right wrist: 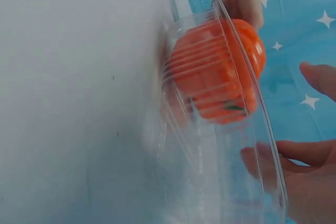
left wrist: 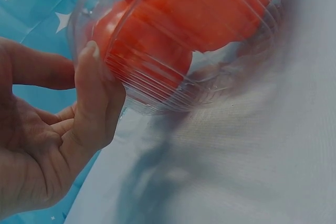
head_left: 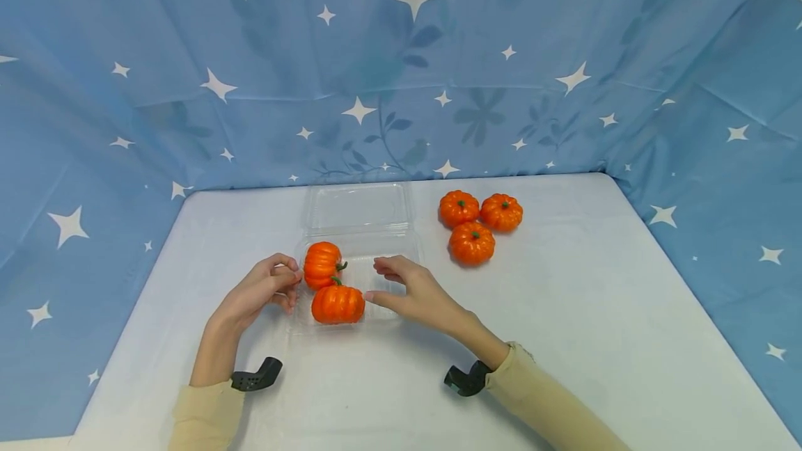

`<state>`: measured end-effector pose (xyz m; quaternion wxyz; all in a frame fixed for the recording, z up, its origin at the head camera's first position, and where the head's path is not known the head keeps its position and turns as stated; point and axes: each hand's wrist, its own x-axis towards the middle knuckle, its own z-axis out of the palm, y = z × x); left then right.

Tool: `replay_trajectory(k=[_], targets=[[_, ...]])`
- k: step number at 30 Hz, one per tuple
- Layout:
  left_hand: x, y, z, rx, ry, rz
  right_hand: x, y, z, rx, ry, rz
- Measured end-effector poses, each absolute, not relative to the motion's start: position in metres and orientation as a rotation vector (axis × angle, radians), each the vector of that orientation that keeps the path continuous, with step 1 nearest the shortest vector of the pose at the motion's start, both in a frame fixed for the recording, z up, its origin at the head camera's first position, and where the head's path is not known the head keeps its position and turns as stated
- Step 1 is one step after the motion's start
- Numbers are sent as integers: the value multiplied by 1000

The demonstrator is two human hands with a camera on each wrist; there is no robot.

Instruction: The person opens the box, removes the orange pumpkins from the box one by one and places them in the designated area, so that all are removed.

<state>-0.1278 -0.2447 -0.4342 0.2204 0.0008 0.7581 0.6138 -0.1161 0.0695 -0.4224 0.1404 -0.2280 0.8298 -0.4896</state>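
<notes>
A clear plastic clamshell container lies with its lid folded back. Two orange toy pumpkins sit in its left part: one pumpkin behind, the other pumpkin in front, both tipped on their sides with green stems. My left hand pinches the container's left edge between thumb and fingers; the left wrist view shows the thumb against the ribbed wall. Over the container's right part is my right hand, fingers spread apart from the thumb and holding nothing. Its thumb tip is close beside the front pumpkin.
Three more orange pumpkins stand grouped right of the container: a left one, a right one and a nearer one. A white cloth covers the table. A blue starry curtain hangs behind and at both sides.
</notes>
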Motion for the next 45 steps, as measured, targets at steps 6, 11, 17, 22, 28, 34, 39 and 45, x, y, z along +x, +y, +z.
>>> replay_trajectory(k=[6, 11, 17, 22, 28, 34, 39, 45], targets=[[-127, -246, -434, 10, 2094, 1696, -118, 51, -425, -580, 2362, -1345], [-127, -245, -435, 17, 2102, 1691, -119, 39, -425, -499, 2383, -1290], [-127, -244, -435, 27, 2104, 1692, -120, 29, -426, -473, 2386, -1210], [-126, -244, -435, 31, 2096, 1700, -120, 24, -428, -482, 2382, -1143], [-126, -244, -435, 29, 2101, 1692, -120, 21, -430, -511, 2369, -1125], [-127, -244, -433, 16, 2096, 1698, -120, 20, -428, -551, 2346, -1150], [-127, -245, -433, 12, 2101, 1690, -121, 22, -425, -534, 2319, -1147], [-128, -245, -432, 8, 2101, 1686, -125, 30, -413, -517, 2274, -1145]])
